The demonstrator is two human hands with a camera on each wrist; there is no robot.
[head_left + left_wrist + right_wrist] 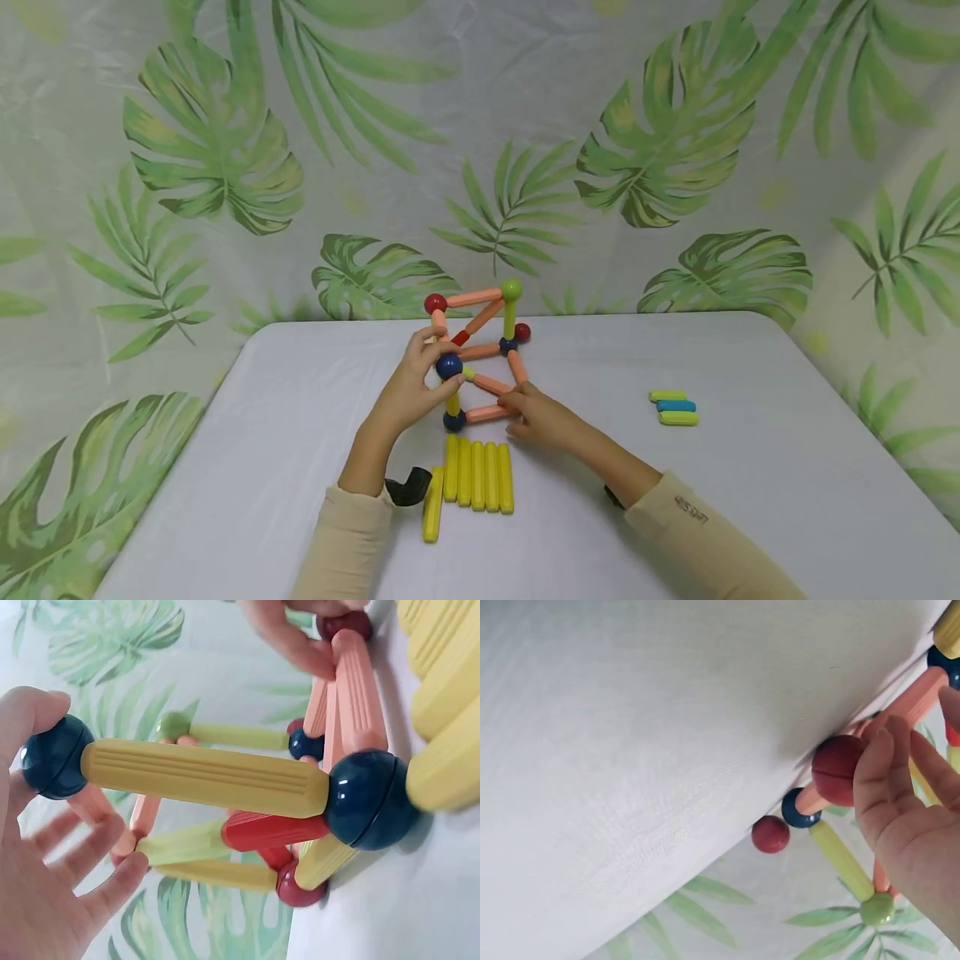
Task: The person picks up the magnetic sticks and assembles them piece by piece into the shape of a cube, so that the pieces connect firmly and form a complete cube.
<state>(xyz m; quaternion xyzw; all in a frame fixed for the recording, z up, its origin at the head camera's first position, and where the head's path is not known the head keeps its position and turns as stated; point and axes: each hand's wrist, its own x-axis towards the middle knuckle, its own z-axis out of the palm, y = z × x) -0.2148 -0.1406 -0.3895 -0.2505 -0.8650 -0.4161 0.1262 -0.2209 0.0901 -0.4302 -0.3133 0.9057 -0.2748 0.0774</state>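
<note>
A frame of magnetic sticks and balls stands on the table. My left hand pinches the blue ball at its upper front corner, thumb on one side and fingers on the other. A yellow stick runs from that ball down to a lower blue ball. My right hand is low at the front right corner, its fingers around a red ball joined to salmon sticks. Further back are a green ball and another red ball on top.
Several yellow sticks lie in a row in front of the frame. Two light green sticks and a blue stick lie to the right on the white table. A loose-looking red ball sits beside the back blue ball.
</note>
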